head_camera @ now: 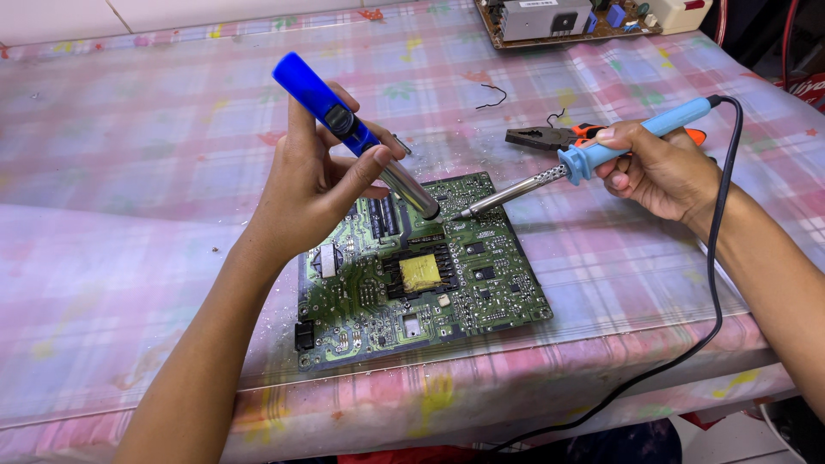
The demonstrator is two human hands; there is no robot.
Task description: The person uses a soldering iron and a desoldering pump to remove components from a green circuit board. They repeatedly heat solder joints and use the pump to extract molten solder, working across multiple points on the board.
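Left hand (pixel 314 185) clamped on blue pump (pixel 344 129), nozzle down at the board's (pixel 412 275) far edge to suck solder. Right hand (pixel 657 167) clamped on iron (pixel 559 172), tip meeting the nozzle there. Pliers (pixel 550 136) beyond the board; 1 more board (pixel 559 19) farther back.

views: one, worn on the head | stance: above the near edge of the table (pixel 129 258); tilted steeply down and forward | range: close; circuit board (pixel 421 275) centred, both forearms entering from the bottom corners | far edge: second board (pixel 559 21) cut off at top | shared: nothing; single view
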